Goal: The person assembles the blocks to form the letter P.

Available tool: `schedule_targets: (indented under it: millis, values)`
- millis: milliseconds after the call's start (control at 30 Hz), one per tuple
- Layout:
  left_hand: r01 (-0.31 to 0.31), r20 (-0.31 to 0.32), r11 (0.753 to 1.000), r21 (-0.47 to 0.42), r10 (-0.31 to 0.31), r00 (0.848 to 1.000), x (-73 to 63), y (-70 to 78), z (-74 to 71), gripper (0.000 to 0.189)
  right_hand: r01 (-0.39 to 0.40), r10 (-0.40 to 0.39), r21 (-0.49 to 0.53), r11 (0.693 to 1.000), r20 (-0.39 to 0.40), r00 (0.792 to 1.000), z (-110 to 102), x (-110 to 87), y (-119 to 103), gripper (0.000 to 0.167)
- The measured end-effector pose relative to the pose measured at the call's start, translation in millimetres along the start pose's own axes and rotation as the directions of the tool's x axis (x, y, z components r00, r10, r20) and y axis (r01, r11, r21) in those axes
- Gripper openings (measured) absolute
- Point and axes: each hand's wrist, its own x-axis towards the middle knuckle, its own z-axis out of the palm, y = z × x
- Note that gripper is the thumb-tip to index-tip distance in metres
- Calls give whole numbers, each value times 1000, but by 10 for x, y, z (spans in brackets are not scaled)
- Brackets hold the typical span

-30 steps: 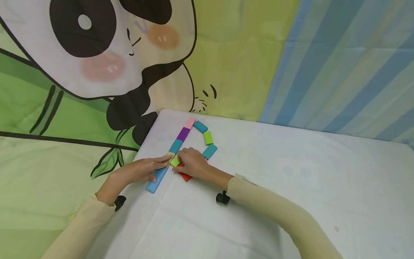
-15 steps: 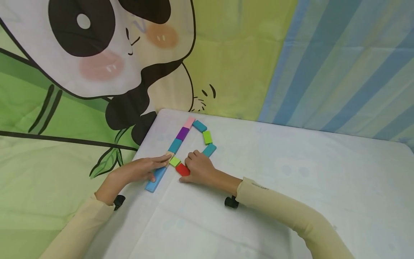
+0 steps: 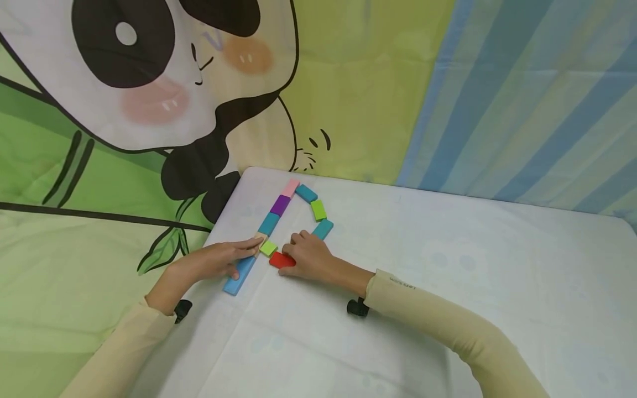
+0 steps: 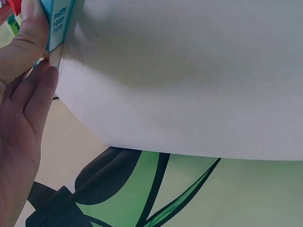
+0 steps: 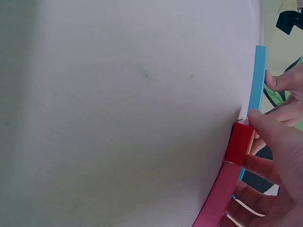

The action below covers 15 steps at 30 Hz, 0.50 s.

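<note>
Flat coloured blocks lie on the white table in a straight row and a curve to its right. My left hand (image 3: 219,261) rests along the row's left side with fingers straight. It touches the beige block (image 3: 260,239) and the long light blue block (image 3: 241,275). With thumb and finger my right hand (image 3: 309,255) pinches the red block (image 3: 281,260), at the curve's lower end. A small green block (image 3: 269,248) sits between the red block and the row. The right wrist view shows a pink block (image 5: 217,196) end to end with the red one, partly behind my fingers.
Up the row come a teal block (image 3: 269,224), a purple block (image 3: 281,205) and a light pink block (image 3: 291,187). The curve holds two teal blocks (image 3: 323,229) and a green block (image 3: 318,210). A panda-print cloth (image 3: 358,99) hangs behind the white table (image 3: 448,265).
My right hand has moved right, off the small green block and onto the red block. The red block has turned slightly to lie flatter across the view. My left hand stays in place.
</note>
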Motion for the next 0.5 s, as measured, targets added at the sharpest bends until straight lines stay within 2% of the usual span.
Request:
schedule_targets:
  millis: [133, 300, 400, 500]
  values:
    - [-8, -6, 1000, -4, 8, 1000, 17, -14, 8, 82, 3, -3, 3, 1000, 11, 1000, -16, 5, 15, 43]
    - [-14, 2, 1000, 10, 14, 1000, 29, -36, 21, 82, -8, 8, 26, 1000, 4, 1000, -43, -43, 78, 54]
    - [-11, 2, 999, 38, 11, 1000, 12, -25, 26, 82, -52, 52, 43, 998, -8, 999, -108, -112, 184, 60]
    - [5, 1, 997, 72, -5, 1000, -22, 3, 22, 82, -129, 130, 79, 989, -11, 991, -198, -215, 353, 58]
